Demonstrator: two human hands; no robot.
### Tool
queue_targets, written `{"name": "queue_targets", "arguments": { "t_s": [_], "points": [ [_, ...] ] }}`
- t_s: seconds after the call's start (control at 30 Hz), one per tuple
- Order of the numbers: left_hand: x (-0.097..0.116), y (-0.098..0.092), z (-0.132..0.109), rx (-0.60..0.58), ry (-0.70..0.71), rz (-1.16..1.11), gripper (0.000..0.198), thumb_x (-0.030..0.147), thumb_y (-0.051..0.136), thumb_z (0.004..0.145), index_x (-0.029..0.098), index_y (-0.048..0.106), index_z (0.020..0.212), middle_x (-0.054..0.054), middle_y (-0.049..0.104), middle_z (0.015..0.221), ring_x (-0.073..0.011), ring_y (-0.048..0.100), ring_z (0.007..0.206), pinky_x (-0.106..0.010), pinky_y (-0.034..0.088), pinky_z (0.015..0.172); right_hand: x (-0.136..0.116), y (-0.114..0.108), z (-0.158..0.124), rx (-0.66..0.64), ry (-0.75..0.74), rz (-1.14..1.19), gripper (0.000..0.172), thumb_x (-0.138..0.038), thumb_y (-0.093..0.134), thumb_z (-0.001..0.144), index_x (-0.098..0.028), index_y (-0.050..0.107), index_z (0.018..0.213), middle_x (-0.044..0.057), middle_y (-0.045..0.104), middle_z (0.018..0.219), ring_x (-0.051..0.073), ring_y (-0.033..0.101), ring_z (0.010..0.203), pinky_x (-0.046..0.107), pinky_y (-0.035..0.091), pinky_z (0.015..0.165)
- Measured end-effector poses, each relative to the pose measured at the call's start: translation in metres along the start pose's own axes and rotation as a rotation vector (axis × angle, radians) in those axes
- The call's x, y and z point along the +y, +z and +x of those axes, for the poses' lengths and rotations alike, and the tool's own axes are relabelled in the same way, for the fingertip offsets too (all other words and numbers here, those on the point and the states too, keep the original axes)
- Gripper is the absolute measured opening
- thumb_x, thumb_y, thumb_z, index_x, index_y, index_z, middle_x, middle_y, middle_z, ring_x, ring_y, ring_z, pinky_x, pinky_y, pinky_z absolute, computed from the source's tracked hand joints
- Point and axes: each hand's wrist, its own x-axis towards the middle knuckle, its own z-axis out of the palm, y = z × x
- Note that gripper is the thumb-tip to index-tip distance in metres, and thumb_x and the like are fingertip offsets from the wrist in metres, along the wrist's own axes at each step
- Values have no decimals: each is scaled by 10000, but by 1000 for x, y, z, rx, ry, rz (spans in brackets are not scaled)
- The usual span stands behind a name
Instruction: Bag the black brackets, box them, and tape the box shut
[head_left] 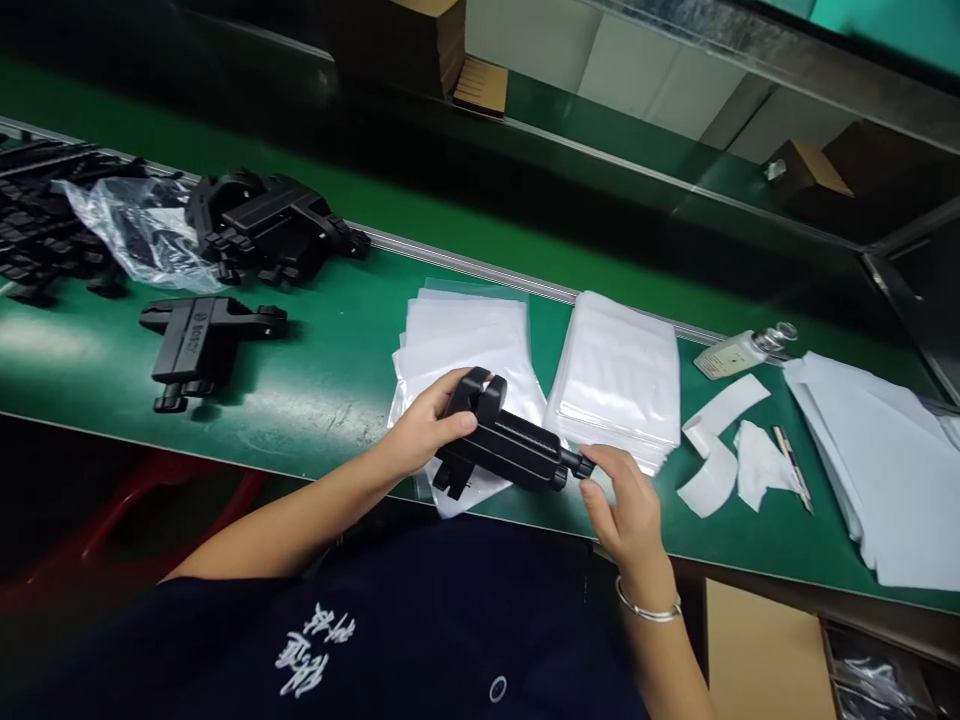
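My left hand (421, 428) grips one end of a black plastic clamp-like part (501, 440) held just above the near edge of the green table (337, 370). My right hand (624, 505) pinches the knob at the part's other end. Under the part lies a stack of clear plastic bags (465, 335). A second, thicker stack of bags (619, 375) lies just to its right.
Another black part (202, 340) lies at the left, with a pile of the same parts (266, 225) and a crumpled bag (142, 230) behind it. To the right are a small bottle (739, 352), white cloth scraps (731, 450), a pen (793, 465) and white sheets (885, 470). Cardboard boxes (765, 655) stand below.
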Motion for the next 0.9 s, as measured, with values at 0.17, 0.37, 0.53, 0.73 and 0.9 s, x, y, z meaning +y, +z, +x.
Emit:
{"name": "queue_targets", "arguments": {
  "t_s": [0.17,0.37,0.53,0.73,0.9],
  "points": [
    [0,1,-3,-11,62,126,641,612,685,748,189,556,1211,-89,634,1094,-244,602,965,-329,482,818,-5,11,0,100,102,176,220,-324,474,962,-228,577,1131,58,639,875,198,613,756,350,526,669],
    [6,-3,-13,-80,247,530,687,563,780,651,217,547,1197,-89,639,1120,-278,619,1024,-380,483,896,-2,28,2,29,838,911,328,-491,394,967,-218,561,898,-85,299,498,116,345,435,260,410,476],
    [5,1,-9,31,119,311,660,624,684,741,188,514,1207,-88,641,1045,-253,631,941,-349,510,785,3,18,1,61,466,398,333,-492,574,889,-218,597,1078,50,629,868,201,589,795,352,490,735],
    [4,3,-12,6,179,373,659,553,760,695,211,522,1205,-82,635,1101,-248,626,974,-348,495,821,4,15,0,-98,544,322,377,-455,358,1001,-205,588,838,-10,525,655,149,509,612,280,414,589],
    [3,7,-5,67,64,276,602,592,690,752,183,543,1168,-77,647,1015,-234,620,919,-330,496,772,3,17,2,-49,494,291,334,-479,436,972,-201,601,1055,35,628,843,180,600,768,306,486,698]
  ]
}}
